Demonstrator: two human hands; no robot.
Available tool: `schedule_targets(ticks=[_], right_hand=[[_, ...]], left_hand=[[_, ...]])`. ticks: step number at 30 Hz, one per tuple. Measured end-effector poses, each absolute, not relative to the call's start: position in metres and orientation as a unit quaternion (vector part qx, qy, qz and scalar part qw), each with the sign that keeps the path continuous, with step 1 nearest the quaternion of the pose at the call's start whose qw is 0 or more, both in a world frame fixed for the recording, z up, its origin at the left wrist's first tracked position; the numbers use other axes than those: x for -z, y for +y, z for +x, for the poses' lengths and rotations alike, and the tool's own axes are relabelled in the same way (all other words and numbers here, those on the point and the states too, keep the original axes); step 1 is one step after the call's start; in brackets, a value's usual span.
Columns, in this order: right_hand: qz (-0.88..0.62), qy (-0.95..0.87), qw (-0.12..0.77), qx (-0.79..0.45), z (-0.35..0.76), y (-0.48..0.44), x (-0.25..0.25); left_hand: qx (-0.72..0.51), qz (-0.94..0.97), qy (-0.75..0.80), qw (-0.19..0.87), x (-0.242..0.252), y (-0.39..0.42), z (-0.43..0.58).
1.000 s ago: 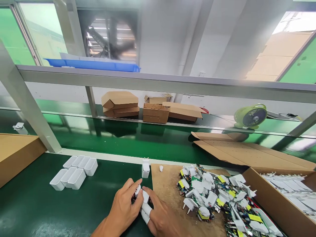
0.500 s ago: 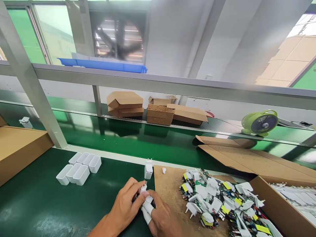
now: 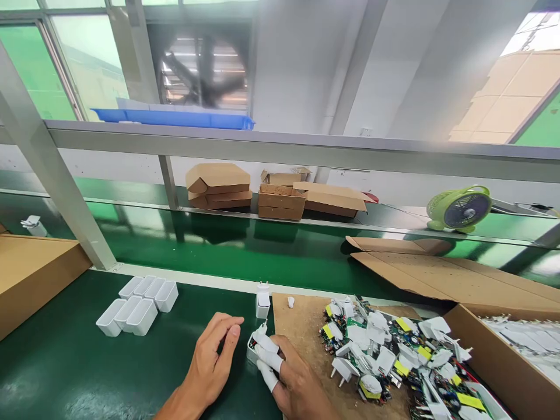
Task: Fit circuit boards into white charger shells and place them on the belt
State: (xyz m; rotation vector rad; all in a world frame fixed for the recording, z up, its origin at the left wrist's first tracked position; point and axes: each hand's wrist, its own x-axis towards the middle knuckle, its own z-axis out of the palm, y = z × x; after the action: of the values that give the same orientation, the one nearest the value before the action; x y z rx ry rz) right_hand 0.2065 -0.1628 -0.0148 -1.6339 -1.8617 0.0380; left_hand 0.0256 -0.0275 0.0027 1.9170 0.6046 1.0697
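Note:
My right hand [image 3: 294, 373], with white covers on some fingers, grips a white plug charger [image 3: 255, 348] low over the dark green table. The charger's case has its open top up; a pronged plug piece and some circuitry show at its mouth. To its left, apart from it, my left hand [image 3: 211, 359] is bare, with thumb and fingers parted and nothing between them. Just beyond my hands stands another white charger [image 3: 262, 302], its prongs upward. Several empty white cases [image 3: 142, 315] stand in two rows farther left.
A heap of circuit boards with white plug pieces [image 3: 385, 350] covers the brown board [image 3: 301, 338] on the right. Beside it is a carton [image 3: 476, 350] of white parts. Another carton [image 3: 39, 274] sits at left. A metal frame bar [image 3: 280, 146] crosses ahead; a green fan [image 3: 459, 209] stands behind.
My left hand has let go of the charger and moved left, its fingers opening. My right hand keeps the charger, now tilted so its open top shows. The view has shifted slightly.

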Motion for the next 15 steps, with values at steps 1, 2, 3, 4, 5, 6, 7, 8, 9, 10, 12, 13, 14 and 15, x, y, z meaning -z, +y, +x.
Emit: schedule_targets(ticks=[1,2,3,4,5,6,7,8,9,10,12,13,14,15], right_hand=[[-0.617,-0.711,0.339,-0.009,0.206,-0.163,0.013],[-0.612,-0.709,0.349,-0.007,0.205,-0.164,0.011],[-0.612,-0.706,0.355,-0.009,0.204,-0.165,0.009],[-0.615,-0.703,0.357,-0.016,0.203,-0.166,0.007],[-0.618,-0.702,0.353,-0.027,0.202,-0.166,0.007],[-0.621,-0.702,0.344,-0.041,0.201,-0.166,0.007],[-0.624,-0.704,0.335,-0.053,0.2,-0.166,0.008],[-0.625,-0.705,0.33,-0.061,0.2,-0.166,0.01],[-0.624,-0.705,0.332,-0.063,0.199,-0.166,0.013],[-0.619,-0.705,0.341,-0.058,0.199,-0.165,0.017],[-0.605,-0.701,0.376,-0.033,0.2,-0.164,0.023],[-0.6,-0.695,0.395,-0.023,0.2,-0.164,0.026],[-0.601,-0.686,0.41,-0.02,0.201,-0.164,0.028],[-0.604,-0.676,0.421,-0.026,0.201,-0.164,0.029]], left_hand=[[-0.426,0.769,0.231,0.418,-0.001,-0.028,0.026],[-0.424,0.771,0.225,0.417,0.0,-0.029,0.026],[-0.421,0.773,0.225,0.418,0.001,-0.029,0.026],[-0.417,0.772,0.229,0.42,0.002,-0.029,0.025],[-0.414,0.771,0.235,0.424,0.003,-0.029,0.024],[-0.409,0.769,0.24,0.429,0.004,-0.029,0.024],[-0.402,0.77,0.238,0.434,0.005,-0.029,0.024],[-0.395,0.773,0.23,0.44,0.007,-0.029,0.024],[-0.386,0.779,0.216,0.445,0.009,-0.03,0.024],[-0.374,0.788,0.197,0.448,0.011,-0.03,0.025],[-0.351,0.807,0.155,0.45,0.017,-0.032,0.025],[-0.34,0.815,0.139,0.449,0.019,-0.033,0.026],[-0.329,0.821,0.128,0.449,0.022,-0.033,0.026],[-0.318,0.826,0.121,0.449,0.024,-0.034,0.026]])
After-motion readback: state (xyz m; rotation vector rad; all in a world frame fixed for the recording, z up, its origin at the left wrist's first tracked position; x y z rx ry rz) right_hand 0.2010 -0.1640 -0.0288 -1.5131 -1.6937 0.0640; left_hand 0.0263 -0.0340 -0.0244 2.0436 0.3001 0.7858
